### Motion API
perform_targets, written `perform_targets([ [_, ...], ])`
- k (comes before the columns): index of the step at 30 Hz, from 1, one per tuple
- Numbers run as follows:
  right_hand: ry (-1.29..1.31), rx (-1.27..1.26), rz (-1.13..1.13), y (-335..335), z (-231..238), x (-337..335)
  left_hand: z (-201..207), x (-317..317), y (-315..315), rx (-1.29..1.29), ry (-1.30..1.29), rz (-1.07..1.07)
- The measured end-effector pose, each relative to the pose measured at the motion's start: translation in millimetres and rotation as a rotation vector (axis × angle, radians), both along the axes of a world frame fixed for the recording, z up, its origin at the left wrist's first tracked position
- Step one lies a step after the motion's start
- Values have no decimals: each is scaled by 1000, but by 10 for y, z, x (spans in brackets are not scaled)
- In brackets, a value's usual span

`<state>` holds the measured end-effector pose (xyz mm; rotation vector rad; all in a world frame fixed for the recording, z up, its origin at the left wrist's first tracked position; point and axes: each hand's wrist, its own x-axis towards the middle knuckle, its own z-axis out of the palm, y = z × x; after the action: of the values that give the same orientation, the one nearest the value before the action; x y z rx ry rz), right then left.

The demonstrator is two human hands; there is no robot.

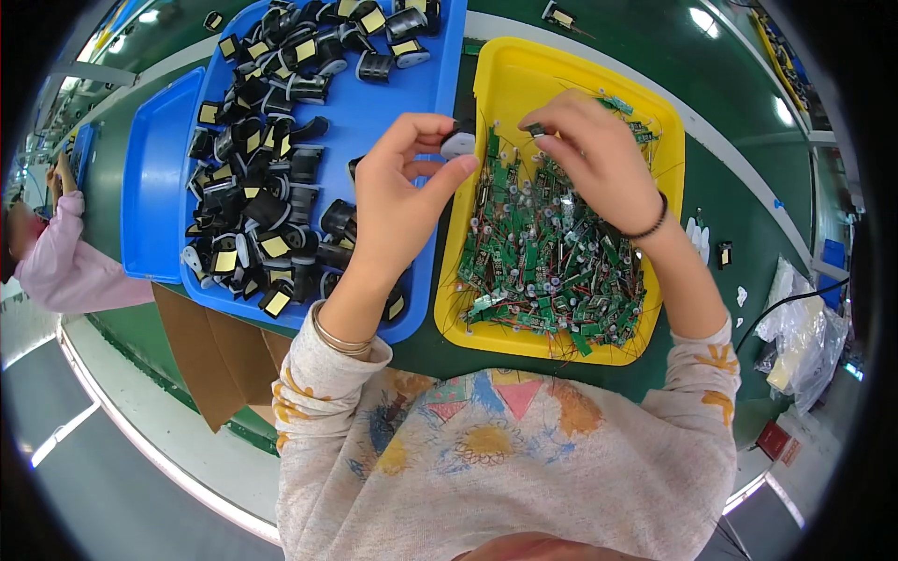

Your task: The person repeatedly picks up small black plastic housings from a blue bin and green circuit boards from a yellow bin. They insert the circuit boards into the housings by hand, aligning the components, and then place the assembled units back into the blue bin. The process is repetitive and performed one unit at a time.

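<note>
Between the thumb and fingers of my left hand is a small black housing with a pale grey end, held up near the yellow tray's left edge. My right hand pinches a small green circuit board over the yellow tray. The two pieces are apart. Below my right hand, a heap of green circuit boards with thin red and black wires fills much of that tray. Left of my left hand, a blue tray carries many black housings, several with pale yellow pads.
A second blue tray adjoins on the left, above a brown cardboard box. To the right lie white pieces, a small black part, a clear plastic bag and a black cable. Another person's pink sleeve is at far left.
</note>
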<state>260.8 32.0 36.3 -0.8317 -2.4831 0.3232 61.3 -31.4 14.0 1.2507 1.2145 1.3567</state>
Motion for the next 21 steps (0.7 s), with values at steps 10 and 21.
perform_targets([
  [10, 1248, -1299, 81, -465, -34, -265, 150, 210, -193, -71, -266, -141],
  [21, 1364, -1385, 104, -451, -86, -194, 108, 166, -139, -200, -393, -145],
])
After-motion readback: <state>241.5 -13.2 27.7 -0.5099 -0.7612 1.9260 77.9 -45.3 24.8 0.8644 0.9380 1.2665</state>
